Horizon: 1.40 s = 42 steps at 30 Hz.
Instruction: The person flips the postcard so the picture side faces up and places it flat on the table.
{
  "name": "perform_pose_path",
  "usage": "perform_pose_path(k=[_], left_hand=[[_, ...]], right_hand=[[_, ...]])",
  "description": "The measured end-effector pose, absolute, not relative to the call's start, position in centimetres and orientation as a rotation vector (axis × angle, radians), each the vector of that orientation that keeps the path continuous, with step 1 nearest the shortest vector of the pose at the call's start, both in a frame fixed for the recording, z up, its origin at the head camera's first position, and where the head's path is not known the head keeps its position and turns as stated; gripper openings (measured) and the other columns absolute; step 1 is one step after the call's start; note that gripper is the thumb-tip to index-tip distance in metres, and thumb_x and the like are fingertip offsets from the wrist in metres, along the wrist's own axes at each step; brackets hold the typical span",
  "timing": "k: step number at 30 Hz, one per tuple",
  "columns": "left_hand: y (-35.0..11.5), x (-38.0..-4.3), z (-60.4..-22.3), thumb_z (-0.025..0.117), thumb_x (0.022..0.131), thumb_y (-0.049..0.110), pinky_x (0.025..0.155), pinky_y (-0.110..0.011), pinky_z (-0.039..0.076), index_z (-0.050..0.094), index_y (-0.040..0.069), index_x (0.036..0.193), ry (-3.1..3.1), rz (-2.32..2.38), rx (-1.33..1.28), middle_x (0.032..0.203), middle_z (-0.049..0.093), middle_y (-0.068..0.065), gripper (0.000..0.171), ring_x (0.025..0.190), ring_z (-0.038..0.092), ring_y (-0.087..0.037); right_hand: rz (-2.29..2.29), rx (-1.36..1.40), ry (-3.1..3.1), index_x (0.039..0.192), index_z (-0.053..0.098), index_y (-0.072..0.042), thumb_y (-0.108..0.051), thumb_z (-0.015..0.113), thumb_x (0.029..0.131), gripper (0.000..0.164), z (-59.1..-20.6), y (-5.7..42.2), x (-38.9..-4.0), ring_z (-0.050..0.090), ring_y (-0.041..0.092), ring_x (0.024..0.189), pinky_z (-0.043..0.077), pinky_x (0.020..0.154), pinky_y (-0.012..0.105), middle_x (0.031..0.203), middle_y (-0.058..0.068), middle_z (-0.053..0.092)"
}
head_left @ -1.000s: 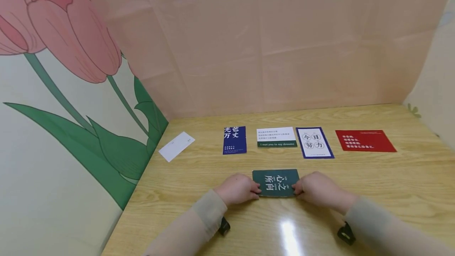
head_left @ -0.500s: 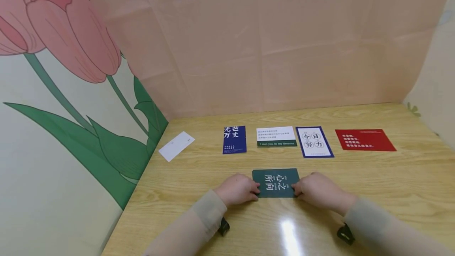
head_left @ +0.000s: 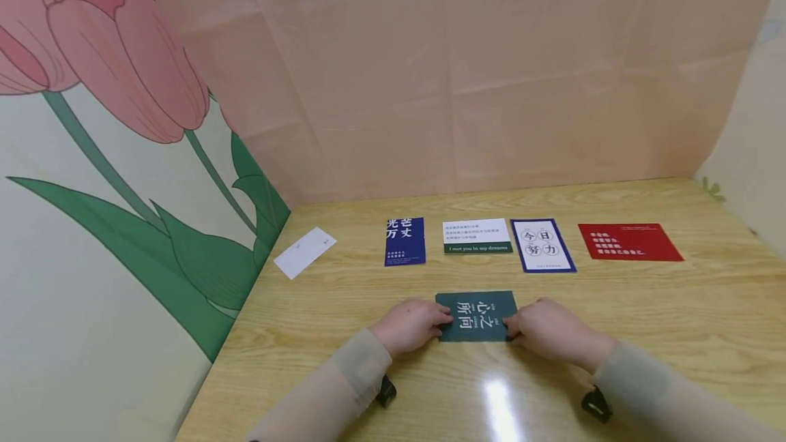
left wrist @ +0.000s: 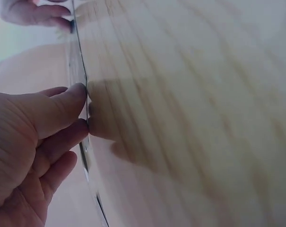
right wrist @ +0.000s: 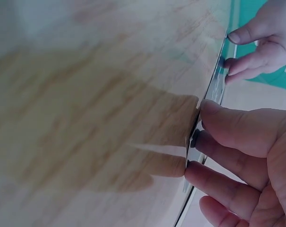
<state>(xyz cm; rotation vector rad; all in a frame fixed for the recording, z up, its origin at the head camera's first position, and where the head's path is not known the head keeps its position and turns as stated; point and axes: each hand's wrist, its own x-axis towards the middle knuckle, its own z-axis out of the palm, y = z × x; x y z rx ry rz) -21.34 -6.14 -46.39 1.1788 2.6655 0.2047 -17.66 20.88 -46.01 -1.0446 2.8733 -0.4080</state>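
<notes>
A dark green card (head_left: 475, 316) with white characters lies at the table's middle, its long side running left to right. At its left end is my left hand (head_left: 408, 326), thumb by the near corner and fingertips over the edge. My right hand (head_left: 555, 329) pinches the opposite end near the lower right corner. Seen edge-on in the right wrist view, the card is a thin strip beside the right thumb (right wrist: 216, 113). In the left wrist view, the left thumb and index finger (left wrist: 76, 125) meet its edge close to the tabletop.
Behind the green card lies a row on the wooden table (head_left: 295, 367): a white card (head_left: 305, 252), a blue card (head_left: 405, 251), a white-and-green card (head_left: 477, 236), a blue-bordered card (head_left: 543, 245) and a red card (head_left: 629, 242). A pink sheet (head_left: 467, 87) hangs behind.
My left fingertips have slid slightly right, farther over the card's left end. The card's near edge looks flatter to the table. My right hand and the other cards have hardly moved.
</notes>
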Motion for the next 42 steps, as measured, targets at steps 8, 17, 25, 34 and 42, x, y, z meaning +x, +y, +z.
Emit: perform_pose_path(k=[8, 17, 25, 34, 42], left_hand=[[-6.2, -21.6, -46.8, 0.064, 0.093, 0.024, 0.104, -0.026, 0.038, 0.059, 0.022, 0.131, 2.679, 0.081, 1.239, 0.14, 0.052, 0.006, 0.038, 0.124, 0.05, -0.01], [-6.5, -21.5, -46.8, 0.058, 0.096, 0.03, 0.108, -0.029, 0.034, 0.055, 0.025, 0.134, 2.647, 0.05, 1.205, 0.142, 0.048, 0.008, 0.038, 0.132, 0.043, -0.011], [-6.1, -20.8, -46.5, 0.055, 0.098, 0.036, 0.106, -0.028, 0.036, 0.059, 0.027, 0.131, 2.61, 0.055, 1.246, 0.137, 0.053, 0.012, 0.034, 0.129, 0.045, -0.009], [-4.7, -19.4, -46.4, 0.051, 0.099, 0.038, 0.107, -0.022, 0.031, 0.058, 0.027, 0.133, 2.468, -0.077, 1.464, 0.139, 0.05, 0.012, 0.036, 0.13, 0.043, -0.006], [-3.2, -18.4, -46.3, 0.048, 0.1, 0.039, 0.109, -0.019, 0.026, 0.055, 0.028, 0.136, 2.366, -0.053, 1.515, 0.143, 0.046, 0.012, 0.039, 0.133, 0.038, -0.003]], right_hand=[[-0.389, -1.036, 2.873, 0.092, 0.077, -0.017, -0.019, 0.077, 0.079, 0.014, -46.1, 20.8, -17.7, 0.069, 0.021, 0.091, 0.053, 0.082, 0.047, 0.098, 0.003, 0.073], [-0.41, -0.947, 2.869, 0.09, 0.075, -0.018, -0.023, 0.074, 0.083, 0.009, -46.0, 20.3, -18.1, 0.064, 0.009, 0.074, 0.054, 0.072, 0.036, 0.081, -0.008, 0.07], [-0.354, -0.876, 2.934, 0.098, 0.074, -0.011, -0.029, 0.072, 0.085, 0.023, -45.7, 20.1, -18.8, 0.058, 0.013, 0.071, 0.051, 0.068, 0.036, 0.082, -0.003, 0.068], [-0.278, -0.842, 2.983, 0.101, 0.073, -0.01, -0.036, 0.068, 0.088, 0.03, -45.9, 19.9, -19.7, 0.051, 0.013, 0.069, 0.047, 0.065, 0.034, 0.083, -0.003, 0.067], [-0.268, -0.766, 2.94, 0.112, 0.07, -0.005, -0.039, 0.065, 0.09, 0.04, -45.8, 19.7, -20.0, 0.063, 0.032, 0.096, 0.048, 0.087, 0.052, 0.107, 0.011, 0.07]])
